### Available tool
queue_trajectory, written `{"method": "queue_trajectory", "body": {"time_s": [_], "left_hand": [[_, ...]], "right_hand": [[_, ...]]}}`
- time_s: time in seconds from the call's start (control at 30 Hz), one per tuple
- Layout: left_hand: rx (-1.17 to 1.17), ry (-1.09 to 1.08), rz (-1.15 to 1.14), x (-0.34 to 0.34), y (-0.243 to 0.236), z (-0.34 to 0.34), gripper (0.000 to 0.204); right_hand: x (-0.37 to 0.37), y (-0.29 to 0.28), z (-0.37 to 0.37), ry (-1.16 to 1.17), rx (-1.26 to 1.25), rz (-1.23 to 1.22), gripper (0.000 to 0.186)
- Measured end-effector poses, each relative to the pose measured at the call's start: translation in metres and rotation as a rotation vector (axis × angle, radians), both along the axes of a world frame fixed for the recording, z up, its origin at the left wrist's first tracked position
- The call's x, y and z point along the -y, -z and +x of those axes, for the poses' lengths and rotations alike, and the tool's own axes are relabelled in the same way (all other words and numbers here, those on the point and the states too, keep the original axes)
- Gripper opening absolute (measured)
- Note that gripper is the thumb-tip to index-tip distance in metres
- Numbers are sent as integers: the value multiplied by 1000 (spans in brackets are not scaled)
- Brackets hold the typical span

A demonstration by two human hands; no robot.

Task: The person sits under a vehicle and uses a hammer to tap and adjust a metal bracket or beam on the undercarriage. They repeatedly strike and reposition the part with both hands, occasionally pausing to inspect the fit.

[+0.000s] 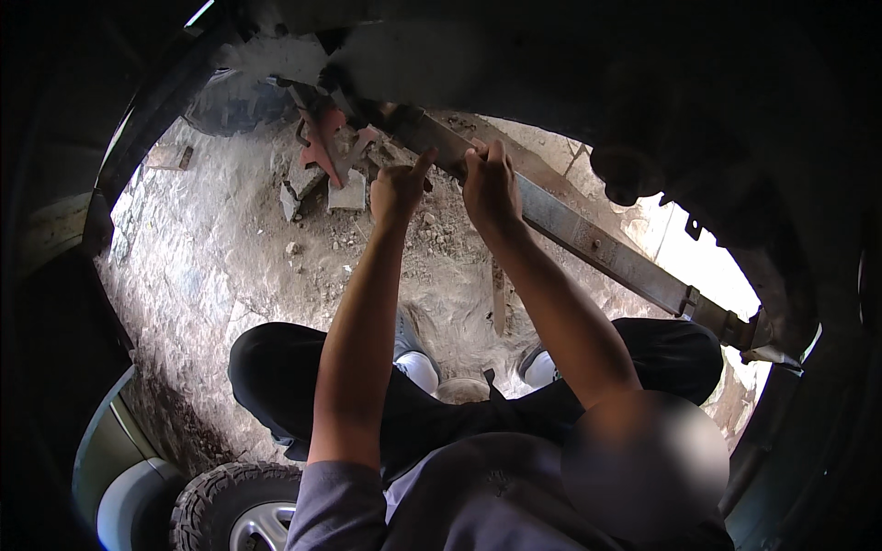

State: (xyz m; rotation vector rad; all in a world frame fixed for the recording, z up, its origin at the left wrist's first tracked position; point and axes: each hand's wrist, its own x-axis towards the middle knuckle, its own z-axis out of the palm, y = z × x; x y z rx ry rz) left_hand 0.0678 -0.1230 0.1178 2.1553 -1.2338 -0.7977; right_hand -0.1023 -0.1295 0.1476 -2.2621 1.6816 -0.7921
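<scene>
A long grey metal beam [597, 241] slants across the view, from the upper middle down to the far right. My right hand [493, 188] is raised against the beam's upper part, its fingers bent and closed. Close by on its left, my left hand [395, 193] is closed with a digit stretched toward the beam. A small dark bit shows by the left fingers, but its kind is hidden. What the right fingers grip cannot be made out either.
Dark vehicle underparts [634, 170] hang overhead. Left of my hands stand a red metal piece [322, 147] and a broken concrete block [347, 193]. A narrow strip [499, 298] lies on the dirt floor [184, 275]. At lower left is a knobbly tire [197, 510].
</scene>
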Motion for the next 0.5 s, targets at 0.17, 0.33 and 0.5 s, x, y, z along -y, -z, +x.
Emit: {"method": "queue_trajectory", "body": {"time_s": [0.17,0.33,0.5], "left_hand": [[-21,4,12,3,-4,-12,77],[-21,-14,24,4,5,-1,78],[-10,13,-25,6,0,-13,77]], "right_hand": [[19,4,-7,83,56,3,26],[5,-1,0,37,52,50,23],[19,9,-4,114,120,54,23]]}}
